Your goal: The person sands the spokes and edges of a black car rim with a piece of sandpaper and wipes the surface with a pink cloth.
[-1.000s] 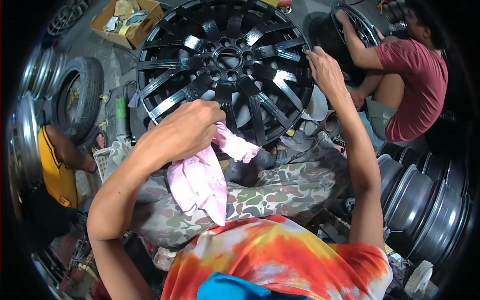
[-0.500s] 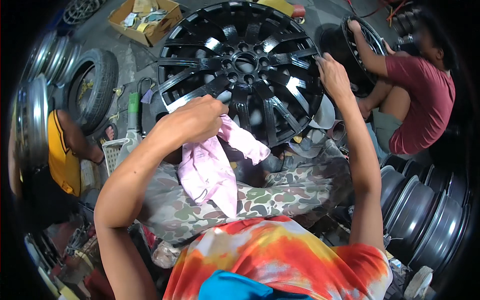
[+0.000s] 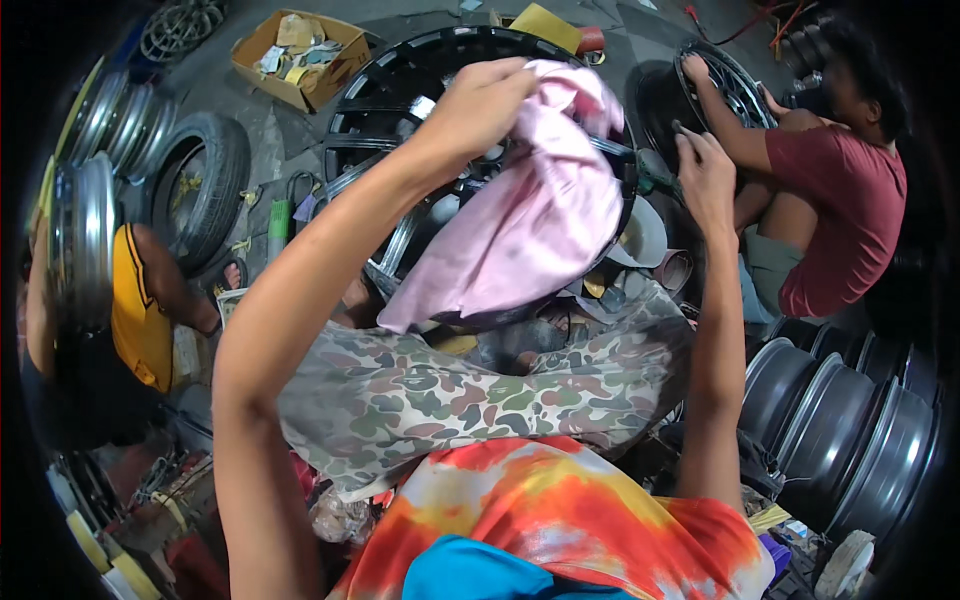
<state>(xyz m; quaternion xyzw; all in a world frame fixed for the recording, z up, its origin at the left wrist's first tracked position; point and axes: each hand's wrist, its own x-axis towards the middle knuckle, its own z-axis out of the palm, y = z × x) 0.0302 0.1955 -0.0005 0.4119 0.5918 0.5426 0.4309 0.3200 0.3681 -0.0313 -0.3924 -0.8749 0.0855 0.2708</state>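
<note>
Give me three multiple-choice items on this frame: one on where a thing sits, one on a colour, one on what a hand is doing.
1. Where is the open cardboard box?
A. on the floor, upper left of the wheel
B. on the person's lap
C. on the stacked rims at right

2. What colour is the crumpled cloth?
A. blue
B. pink
C. green

3. What is the right hand doing?
A. hanging free
B. holding the cloth
C. gripping the rim of the glossy black multi-spoke alloy wheel

Answers:
1. A, the box lies on the grey floor beyond the wheel's left side.
2. B, the cloth gripped in the left hand is pale pink.
3. C, its fingers close on the wheel's right edge.
</note>
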